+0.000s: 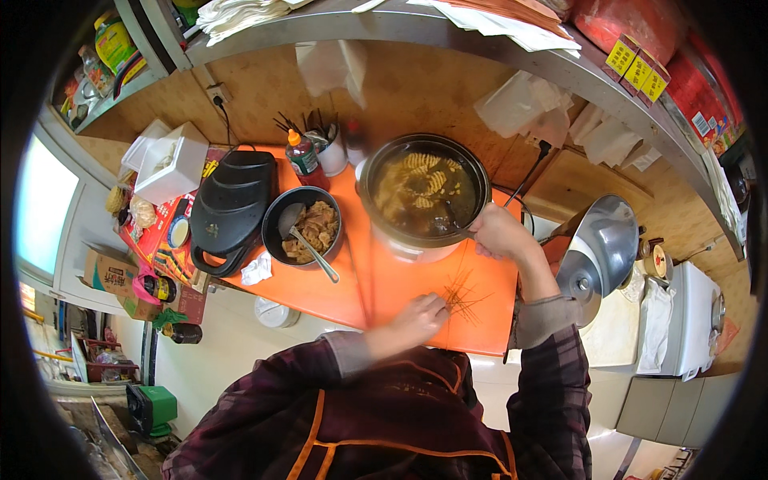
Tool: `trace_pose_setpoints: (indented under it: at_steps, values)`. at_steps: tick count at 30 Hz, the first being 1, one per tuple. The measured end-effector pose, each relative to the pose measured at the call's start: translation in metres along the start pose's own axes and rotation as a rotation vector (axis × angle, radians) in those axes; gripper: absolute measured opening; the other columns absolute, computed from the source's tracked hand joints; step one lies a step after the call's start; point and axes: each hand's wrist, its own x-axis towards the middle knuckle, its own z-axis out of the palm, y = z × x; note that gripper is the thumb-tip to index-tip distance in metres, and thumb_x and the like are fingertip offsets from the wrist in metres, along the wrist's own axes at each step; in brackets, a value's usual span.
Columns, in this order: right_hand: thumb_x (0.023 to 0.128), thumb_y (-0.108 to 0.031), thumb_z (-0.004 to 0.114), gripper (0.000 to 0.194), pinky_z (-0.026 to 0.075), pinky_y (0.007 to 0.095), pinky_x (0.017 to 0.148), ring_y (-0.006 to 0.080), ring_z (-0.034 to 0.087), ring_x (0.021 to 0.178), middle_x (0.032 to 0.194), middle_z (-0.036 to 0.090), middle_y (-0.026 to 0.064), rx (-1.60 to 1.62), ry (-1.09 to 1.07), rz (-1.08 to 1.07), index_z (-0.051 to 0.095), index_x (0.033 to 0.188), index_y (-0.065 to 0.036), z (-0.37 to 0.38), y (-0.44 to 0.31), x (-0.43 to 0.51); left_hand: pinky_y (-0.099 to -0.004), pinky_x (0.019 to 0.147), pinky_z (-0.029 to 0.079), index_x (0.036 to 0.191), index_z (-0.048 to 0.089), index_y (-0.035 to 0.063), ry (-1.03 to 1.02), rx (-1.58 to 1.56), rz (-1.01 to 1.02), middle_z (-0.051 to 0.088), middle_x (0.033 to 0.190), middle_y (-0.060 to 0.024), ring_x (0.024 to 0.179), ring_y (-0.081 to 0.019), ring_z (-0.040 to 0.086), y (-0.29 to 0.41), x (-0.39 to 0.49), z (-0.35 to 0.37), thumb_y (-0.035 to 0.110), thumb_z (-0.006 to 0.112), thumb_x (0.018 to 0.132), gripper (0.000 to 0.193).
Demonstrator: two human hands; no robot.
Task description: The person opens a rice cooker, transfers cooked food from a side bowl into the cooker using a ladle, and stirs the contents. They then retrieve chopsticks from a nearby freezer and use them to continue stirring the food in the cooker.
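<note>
A large round pot (414, 245) of brown broth stands on the orange tabletop (390, 288), with ridged wavy slices (429, 180) floating in it. At the pot's near right rim my right hand (501, 231) is closed around what looks like the handle of a dark utensil (447, 225), its lower end in the broth. My left hand (420, 315) rests low over the tabletop, fingertips curled at the left edge of loose thin sticks (465, 300); whether it pinches any is hidden. Left of the pot, a dark bowl (271, 240) contains brown chunks of food (315, 231) and a metal ladle (315, 255).
A black clamshell electric cooker (234, 210) and a crumpled white tissue (257, 268) lie at the left. Behind the bowl stand a red sauce bottle (306, 162) and a white utensil holder (332, 153). Shiny metal lids (606, 240) lean at the right. A metal shelf (384, 30) spans overhead.
</note>
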Motion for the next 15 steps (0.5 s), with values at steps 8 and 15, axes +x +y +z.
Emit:
trace_pose_setpoints:
  at_steps: [8,15]
  values:
    - [0.089,0.006,0.061,0.025,0.031,0.0248,0.039,0.0086,0.049,0.050,0.072,0.067,0.0090,0.710,-0.095,0.147,0.071,0.111,0.011,-0.004,0.051,0.005,-0.0415,0.072,0.055,0.101,0.070,-0.0008,0.142,-0.055,-0.140,0.064,0.092,-0.0116,0.085,-0.0311,0.064,-0.002,-0.013,-0.068,0.001,0.067,0.078,0.023]
    - [0.089,0.004,0.063,0.030,0.030,0.0239,0.041,0.0082,0.049,0.050,0.073,0.067,0.0087,0.709,0.038,0.099,0.071,0.118,0.009,-0.004,0.051,-0.015,-0.0423,0.067,0.054,0.098,0.070,-0.0003,0.217,-0.050,-0.207,0.064,0.090,-0.0120,0.082,-0.0308,0.063,-0.009,-0.018,-0.084,0.001,0.069,0.082,0.016]
